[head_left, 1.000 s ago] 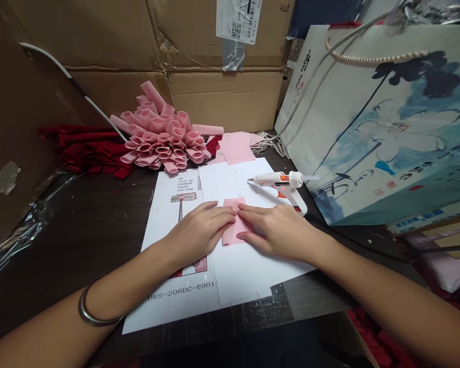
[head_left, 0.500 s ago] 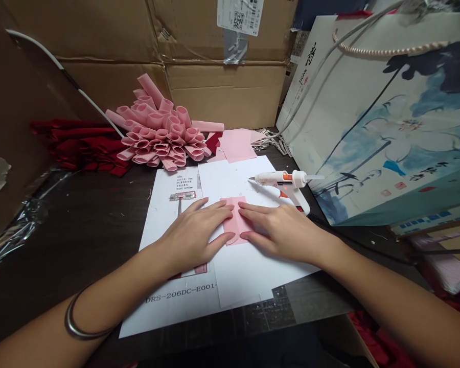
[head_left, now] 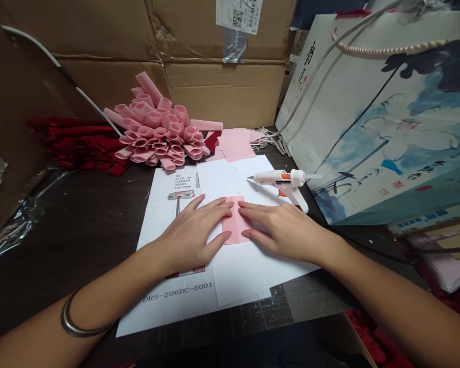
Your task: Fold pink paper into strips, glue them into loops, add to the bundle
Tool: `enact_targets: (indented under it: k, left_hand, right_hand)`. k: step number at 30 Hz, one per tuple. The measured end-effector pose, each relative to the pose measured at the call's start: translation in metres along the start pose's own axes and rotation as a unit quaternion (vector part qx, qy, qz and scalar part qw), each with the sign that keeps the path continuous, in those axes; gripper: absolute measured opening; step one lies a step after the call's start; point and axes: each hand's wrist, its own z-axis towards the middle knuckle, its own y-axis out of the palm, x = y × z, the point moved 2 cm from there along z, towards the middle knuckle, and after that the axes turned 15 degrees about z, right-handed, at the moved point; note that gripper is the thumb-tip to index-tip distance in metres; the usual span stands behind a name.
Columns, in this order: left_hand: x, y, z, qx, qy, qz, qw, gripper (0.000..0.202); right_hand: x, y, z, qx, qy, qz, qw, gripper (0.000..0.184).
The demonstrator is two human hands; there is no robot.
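**Head view.**

Left hand (head_left: 189,230): flat, fingers spread, not gripping; palm over the white sheets, fingertips at the left edge of the pink sheet (head_left: 233,220). Metal bangle (head_left: 73,321) on the left wrist.

Right hand (head_left: 285,230): flat and likewise ungripping, fingertips lying on the right part of the pink sheet.

Pink sheet: between the hands, flat on a blank white sheet (head_left: 249,278), which overlaps a printed sheet (head_left: 176,309) with a small diagram and the code DRS-206DC-E001. Both white sheets lie on the dark tabletop (head_left: 80,230).

Glue gun (head_left: 285,179): white with orange trigger, on its side on the blank sheet, just beyond the right hand, nozzle pointing left.

Further back: loose pink sheets (head_left: 235,144); pink rolled-tube flower (head_left: 157,130); dark red strips (head_left: 76,138) beside it; metal clips (head_left: 272,144).

Right: gift bag (head_left: 379,117) with ink lotus print and pearl-cord handle, leaning.

Behind: cardboard box (head_left: 222,92) with label. Left: crumpled clear plastic (head_left: 19,220).
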Motion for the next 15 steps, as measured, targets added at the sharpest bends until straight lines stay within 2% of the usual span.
enact_targets:
  k: [8, 15]
  left_hand:
    - [0.0001, 0.0009, 0.0, -0.018, -0.005, 0.002, 1.0, 0.053]
    - [-0.0007, 0.0014, -0.0004, -0.026, -0.005, 0.002, 1.0, 0.056]
  right_hand:
    - [-0.0006, -0.0011, -0.0017, 0.005, -0.008, -0.008, 1.0, 0.031]
    - [0.006, -0.0071, -0.0033, 0.049, -0.019, -0.035, 0.998, 0.027]
